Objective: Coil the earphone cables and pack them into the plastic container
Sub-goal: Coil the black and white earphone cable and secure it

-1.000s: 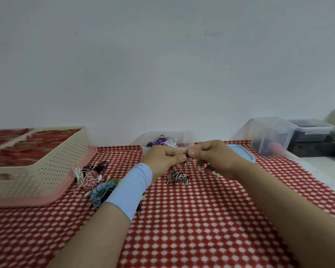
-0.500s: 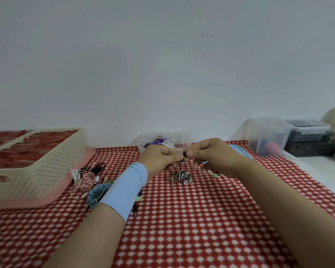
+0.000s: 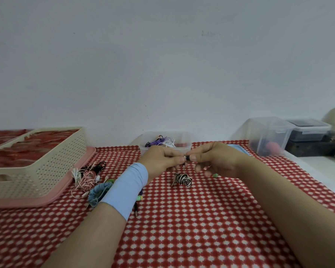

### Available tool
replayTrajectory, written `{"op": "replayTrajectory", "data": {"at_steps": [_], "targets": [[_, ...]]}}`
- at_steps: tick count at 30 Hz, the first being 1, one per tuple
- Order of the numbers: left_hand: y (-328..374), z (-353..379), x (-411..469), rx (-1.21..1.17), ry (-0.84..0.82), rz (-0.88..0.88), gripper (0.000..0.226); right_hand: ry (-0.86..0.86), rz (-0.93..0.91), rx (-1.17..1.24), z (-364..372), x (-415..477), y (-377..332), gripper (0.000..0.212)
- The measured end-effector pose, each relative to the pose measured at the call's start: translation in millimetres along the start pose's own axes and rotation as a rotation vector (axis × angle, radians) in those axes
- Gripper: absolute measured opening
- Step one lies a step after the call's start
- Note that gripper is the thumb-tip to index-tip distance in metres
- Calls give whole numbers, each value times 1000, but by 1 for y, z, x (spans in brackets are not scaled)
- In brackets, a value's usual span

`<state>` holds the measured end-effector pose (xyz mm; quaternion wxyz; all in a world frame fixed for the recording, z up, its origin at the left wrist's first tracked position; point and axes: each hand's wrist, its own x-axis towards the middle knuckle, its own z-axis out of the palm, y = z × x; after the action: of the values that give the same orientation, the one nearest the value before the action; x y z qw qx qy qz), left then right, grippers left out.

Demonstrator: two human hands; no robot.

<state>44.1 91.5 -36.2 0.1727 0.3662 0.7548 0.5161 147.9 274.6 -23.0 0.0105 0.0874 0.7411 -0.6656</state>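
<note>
Left hand and right hand pinching striped earphone cable, far plastic container holding purple and white coiled cables

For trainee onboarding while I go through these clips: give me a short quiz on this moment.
1. True or false: the striped cable bundle lies inside the clear container.
2. The loose cable pile lies: A beside the basket; B inside it; C inside the container.
3. Fill in: the left hand and right hand both ____ the bundle's free end.
Key: 1 false; 2 A; 3 pinch.
</note>
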Motion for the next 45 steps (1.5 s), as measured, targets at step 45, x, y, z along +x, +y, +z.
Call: {"op": "replayTrajectory", "data": {"at_steps": [45], "targets": [[2, 4, 3, -82, 14, -138, 9, 216, -206, -334, 14, -1, -5, 8]]}}
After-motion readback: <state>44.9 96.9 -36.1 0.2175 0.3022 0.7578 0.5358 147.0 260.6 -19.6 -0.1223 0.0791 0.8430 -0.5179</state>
